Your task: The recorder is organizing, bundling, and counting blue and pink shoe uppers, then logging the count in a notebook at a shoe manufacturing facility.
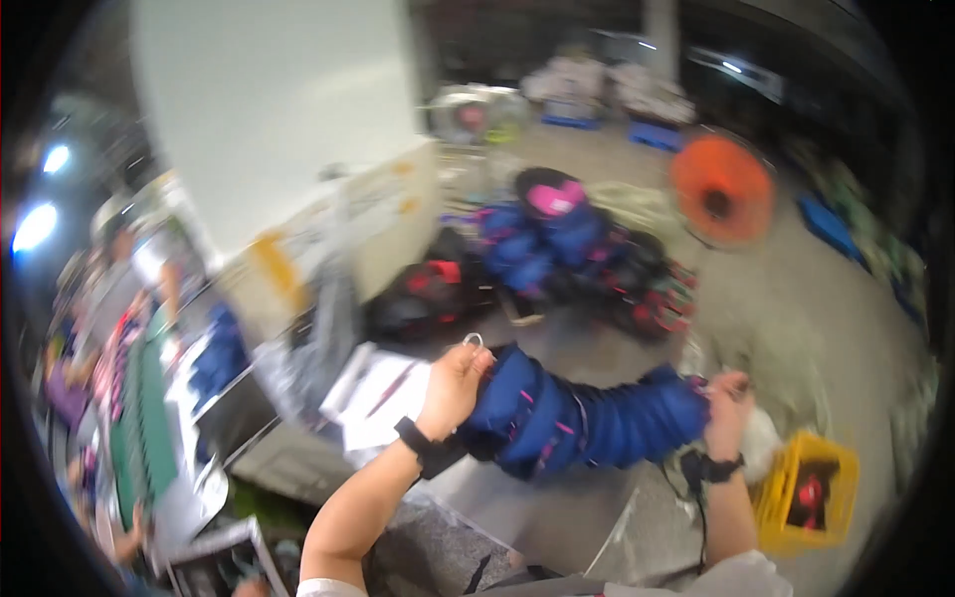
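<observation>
A long bundle of navy blue fabric pieces (597, 418) with pink trim stretches between my hands, held up above a grey surface (567, 507). The pieces look nested in one another; motion blur hides their exact kind. At its left end, my left hand (456, 390) is closed, with a small pale loop (475, 340) standing out above the fingers. My right hand (729, 403) closes on the right end of the bundle. Both wrists wear dark bands.
Blue and black bags (547, 244) lie piled ahead. An orange round fan (721, 189) stands beyond, right of the pile. A yellow crate (811, 493) is at the lower right. White sheets (383, 393) lie near my left hand. People work along a green conveyor belt (144, 438) at left.
</observation>
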`<state>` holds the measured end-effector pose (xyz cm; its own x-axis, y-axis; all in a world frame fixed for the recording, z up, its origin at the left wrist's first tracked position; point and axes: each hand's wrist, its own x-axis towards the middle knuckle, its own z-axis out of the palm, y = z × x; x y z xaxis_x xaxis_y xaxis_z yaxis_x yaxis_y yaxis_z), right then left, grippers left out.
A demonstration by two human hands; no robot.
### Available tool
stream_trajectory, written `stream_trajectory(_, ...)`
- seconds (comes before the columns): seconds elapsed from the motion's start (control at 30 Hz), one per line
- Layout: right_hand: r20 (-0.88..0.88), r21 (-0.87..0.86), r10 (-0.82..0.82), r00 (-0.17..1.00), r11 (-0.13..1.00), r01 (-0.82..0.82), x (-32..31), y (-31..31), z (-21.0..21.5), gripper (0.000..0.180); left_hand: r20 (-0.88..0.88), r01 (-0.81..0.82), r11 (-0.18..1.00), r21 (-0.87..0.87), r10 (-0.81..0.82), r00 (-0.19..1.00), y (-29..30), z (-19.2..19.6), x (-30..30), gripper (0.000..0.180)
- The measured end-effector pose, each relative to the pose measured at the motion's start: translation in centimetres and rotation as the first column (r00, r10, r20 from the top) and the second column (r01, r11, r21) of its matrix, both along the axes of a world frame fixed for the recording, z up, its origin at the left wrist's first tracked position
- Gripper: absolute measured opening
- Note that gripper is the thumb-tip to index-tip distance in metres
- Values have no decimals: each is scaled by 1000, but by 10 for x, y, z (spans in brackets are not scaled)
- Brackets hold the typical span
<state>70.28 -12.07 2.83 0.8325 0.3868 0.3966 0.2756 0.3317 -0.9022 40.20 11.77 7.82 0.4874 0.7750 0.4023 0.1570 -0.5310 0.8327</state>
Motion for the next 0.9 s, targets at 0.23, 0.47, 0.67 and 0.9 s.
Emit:
stream_trajectory(0.23, 196, 383, 759, 621, 524, -761, -160, -7, 63, 14, -70, -512, 859, 20, 512, 856, -263, 39, -268, 16)
stream_trajectory(0.47, 107, 399, 877, -468, -469, -788, -462, -89, 95, 16, 526, -747, 338, -573, 850, -20, -641, -23, -392, 20)
stream_trajectory(0.67, 23, 361, 341, -940, -879, -311, -668, -294, 87, 12, 624, -682, 101, -724, 518, -585, -871, -112, -383, 18)
stream_trajectory(0.9, -195, 493, -91, -976, -870, -17, -787, -477, 10, 11, 669, -667, -53, -743, -99, -737, -1013, -193, -334, 30)
